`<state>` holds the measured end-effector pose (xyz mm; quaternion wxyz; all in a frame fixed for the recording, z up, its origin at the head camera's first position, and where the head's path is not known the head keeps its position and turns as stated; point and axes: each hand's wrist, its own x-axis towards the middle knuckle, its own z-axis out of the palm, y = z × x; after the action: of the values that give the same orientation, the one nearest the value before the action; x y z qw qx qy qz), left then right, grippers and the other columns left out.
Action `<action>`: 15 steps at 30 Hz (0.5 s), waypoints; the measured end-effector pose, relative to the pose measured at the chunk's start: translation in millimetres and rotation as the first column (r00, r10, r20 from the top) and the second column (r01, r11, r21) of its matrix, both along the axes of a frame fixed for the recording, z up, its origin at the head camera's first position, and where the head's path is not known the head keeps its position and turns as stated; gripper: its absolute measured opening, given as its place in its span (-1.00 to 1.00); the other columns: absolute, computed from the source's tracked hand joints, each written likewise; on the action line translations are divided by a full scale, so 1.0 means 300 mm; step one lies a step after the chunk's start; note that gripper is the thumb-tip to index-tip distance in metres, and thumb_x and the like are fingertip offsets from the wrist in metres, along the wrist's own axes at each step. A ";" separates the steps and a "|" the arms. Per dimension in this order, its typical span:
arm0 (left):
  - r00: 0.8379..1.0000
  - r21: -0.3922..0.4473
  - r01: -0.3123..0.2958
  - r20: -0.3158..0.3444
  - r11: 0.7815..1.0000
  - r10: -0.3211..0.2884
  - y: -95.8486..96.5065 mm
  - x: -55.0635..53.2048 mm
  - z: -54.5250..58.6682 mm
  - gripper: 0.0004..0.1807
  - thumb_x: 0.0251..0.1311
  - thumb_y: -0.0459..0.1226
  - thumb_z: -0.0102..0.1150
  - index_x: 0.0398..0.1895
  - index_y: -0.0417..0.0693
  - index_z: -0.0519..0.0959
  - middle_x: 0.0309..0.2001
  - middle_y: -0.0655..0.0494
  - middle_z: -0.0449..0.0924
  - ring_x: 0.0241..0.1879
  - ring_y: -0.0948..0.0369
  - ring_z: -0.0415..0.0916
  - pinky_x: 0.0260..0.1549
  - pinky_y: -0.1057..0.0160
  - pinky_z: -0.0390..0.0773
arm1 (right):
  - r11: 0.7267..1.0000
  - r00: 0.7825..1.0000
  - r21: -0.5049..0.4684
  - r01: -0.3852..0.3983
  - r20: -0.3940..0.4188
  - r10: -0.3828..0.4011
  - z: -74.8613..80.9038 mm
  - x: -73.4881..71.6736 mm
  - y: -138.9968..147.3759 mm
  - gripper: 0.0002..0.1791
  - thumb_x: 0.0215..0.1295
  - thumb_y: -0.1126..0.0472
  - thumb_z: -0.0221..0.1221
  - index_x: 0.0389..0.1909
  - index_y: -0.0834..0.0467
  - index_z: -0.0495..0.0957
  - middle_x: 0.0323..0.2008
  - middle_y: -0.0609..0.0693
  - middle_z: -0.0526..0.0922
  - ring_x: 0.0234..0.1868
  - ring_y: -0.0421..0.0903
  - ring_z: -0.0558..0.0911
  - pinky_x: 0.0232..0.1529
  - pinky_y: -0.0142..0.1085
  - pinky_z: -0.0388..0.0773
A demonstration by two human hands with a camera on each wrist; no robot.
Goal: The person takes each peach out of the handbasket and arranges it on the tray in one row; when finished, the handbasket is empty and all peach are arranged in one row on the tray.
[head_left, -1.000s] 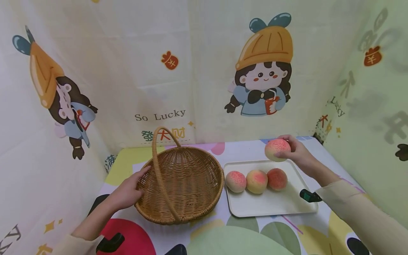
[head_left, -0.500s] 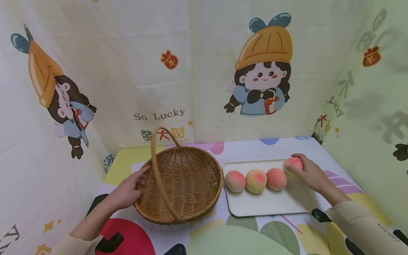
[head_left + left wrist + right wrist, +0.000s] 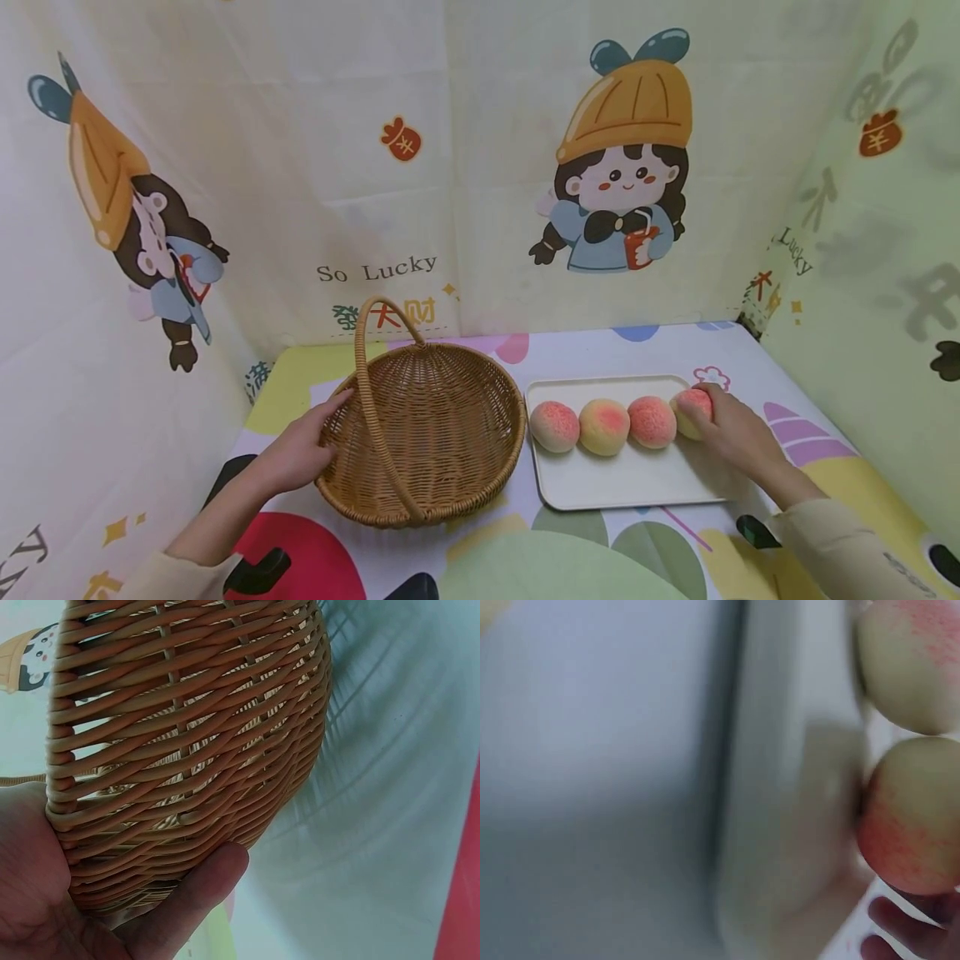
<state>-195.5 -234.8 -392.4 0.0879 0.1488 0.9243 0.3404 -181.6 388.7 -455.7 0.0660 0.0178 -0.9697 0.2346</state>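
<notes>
My left hand (image 3: 303, 446) grips the left side of a brown wicker basket (image 3: 491, 487) with an arched handle; in the left wrist view, one finger (image 3: 199, 896) lies along the outer weave. Over the right part of a white tray (image 3: 600, 492), my right hand (image 3: 738, 433) holds a pink and yellow peach (image 3: 692, 412) between thumb and fingers. This peach is at the right end of a row with a pink peach (image 3: 555, 427), a yellower peach (image 3: 604, 427) and a redder peach (image 3: 652, 422). In the right wrist view, the fingertips (image 3: 900, 922) show below a peach (image 3: 915, 817).
The tray stands close to the basket's right side on a table with a colourful printed cloth (image 3: 577, 550). Hung cloth with cartoon figures (image 3: 622, 183) encloses the back and both sides. A dark object (image 3: 416, 587) shows at the front edge.
My right hand has brought its peach down and to the right, from above the tray's back edge to the right end of the row. My left hand and the basket have stayed put.
</notes>
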 end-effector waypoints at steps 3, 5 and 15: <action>1.000 -0.003 0.005 -0.011 1.000 -0.005 0.001 0.000 0.002 -0.14 0.12 -0.60 0.01 0.57 -0.30 0.05 0.44 -0.48 0.10 0.28 -0.35 0.29 -0.12 -0.10 0.62 | 0.989 0.994 -0.111 -0.098 0.032 0.102 0.025 0.006 0.009 -0.34 0.59 -0.06 -0.10 0.39 0.41 0.23 0.25 0.51 0.37 0.24 0.47 0.36 0.13 0.36 0.27; 1.000 -0.005 0.008 -0.016 1.000 -0.008 0.002 0.001 0.003 -0.14 0.12 -0.61 0.01 0.57 -0.30 0.05 0.44 -0.48 0.09 0.29 -0.36 0.27 -0.11 -0.09 0.61 | 0.969 0.983 -0.194 -0.156 0.065 0.171 0.042 0.013 0.021 -0.33 0.56 0.04 -0.04 0.44 0.44 0.14 0.31 0.56 0.26 0.31 0.52 0.26 0.17 0.41 0.20; 1.000 0.002 -0.002 0.009 1.000 0.002 0.004 0.002 0.005 -0.14 0.13 -0.61 0.00 0.57 -0.27 0.06 0.44 -0.48 0.09 0.28 -0.34 0.28 -0.20 -0.01 0.63 | 0.968 0.969 -0.115 -0.223 0.086 0.233 0.065 0.014 0.067 0.00 -0.06 0.15 0.54 0.41 0.31 0.29 0.20 0.39 0.47 0.08 0.31 0.55 -0.10 -0.05 0.56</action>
<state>-194.9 -233.6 -390.8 0.0914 0.1464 0.9236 0.3423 -177.4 408.8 -436.2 -0.0085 0.1142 -0.9496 0.2918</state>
